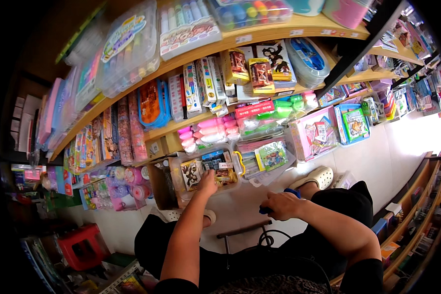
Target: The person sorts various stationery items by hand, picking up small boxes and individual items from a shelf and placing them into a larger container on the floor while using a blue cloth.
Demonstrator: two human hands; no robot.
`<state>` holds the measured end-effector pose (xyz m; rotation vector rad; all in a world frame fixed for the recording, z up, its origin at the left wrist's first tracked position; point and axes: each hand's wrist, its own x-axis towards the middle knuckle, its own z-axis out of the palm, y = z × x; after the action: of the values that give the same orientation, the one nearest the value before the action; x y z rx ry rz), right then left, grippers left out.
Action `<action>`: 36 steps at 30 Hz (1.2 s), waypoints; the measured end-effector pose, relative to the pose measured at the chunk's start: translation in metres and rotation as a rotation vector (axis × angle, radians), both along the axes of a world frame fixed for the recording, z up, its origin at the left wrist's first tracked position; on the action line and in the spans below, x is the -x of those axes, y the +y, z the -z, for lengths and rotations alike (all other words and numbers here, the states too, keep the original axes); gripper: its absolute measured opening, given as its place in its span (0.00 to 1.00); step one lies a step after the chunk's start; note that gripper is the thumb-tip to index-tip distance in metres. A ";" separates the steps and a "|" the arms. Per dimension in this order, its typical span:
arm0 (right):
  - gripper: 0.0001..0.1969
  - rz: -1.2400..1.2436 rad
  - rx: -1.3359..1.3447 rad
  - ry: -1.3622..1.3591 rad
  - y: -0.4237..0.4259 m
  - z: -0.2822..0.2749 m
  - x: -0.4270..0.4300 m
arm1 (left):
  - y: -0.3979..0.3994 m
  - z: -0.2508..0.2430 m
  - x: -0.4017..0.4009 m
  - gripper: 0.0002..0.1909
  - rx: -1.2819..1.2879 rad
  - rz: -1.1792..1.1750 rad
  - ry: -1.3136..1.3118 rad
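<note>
My left hand (207,183) reaches over the front of a clear plastic bin (183,194), its fingers at the small boxes inside. Whether those fingers grip anything cannot be made out. In the bin lie a white box with a dark figure (191,175), a dark blue packet (212,161) and a brown-and-gold box (226,177). Farther right, above the floor, my right hand (282,205) is closed around a blue object (292,192). Only the ends of that object show, so its kind is unclear.
A cardboard box (161,183) touches the bin's left side. Green picture cards (273,156) lie to its right, beside a pink display box (316,134). Wooden shelves (205,47) of stationery rise ahead. A red stool (82,246) stands lower left; a metal-legged frame (244,229) is between my legs.
</note>
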<state>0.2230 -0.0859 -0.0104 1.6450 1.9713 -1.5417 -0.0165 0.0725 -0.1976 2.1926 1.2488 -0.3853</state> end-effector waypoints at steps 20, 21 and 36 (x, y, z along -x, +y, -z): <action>0.18 0.276 -0.119 -0.124 0.024 -0.001 -0.009 | 0.019 -0.053 -0.012 0.32 0.058 -0.127 -0.191; 0.18 0.285 -0.134 -0.123 0.023 0.001 -0.010 | 0.017 -0.065 -0.016 0.32 0.084 -0.165 -0.285; 0.13 0.819 -0.539 0.346 0.001 0.022 0.045 | -0.094 -0.217 -0.055 0.24 -0.020 0.052 -0.551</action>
<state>0.1778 -0.0847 -0.0324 2.8440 2.1336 -1.6889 0.0380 -0.0212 0.0197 2.1428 0.8927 0.2073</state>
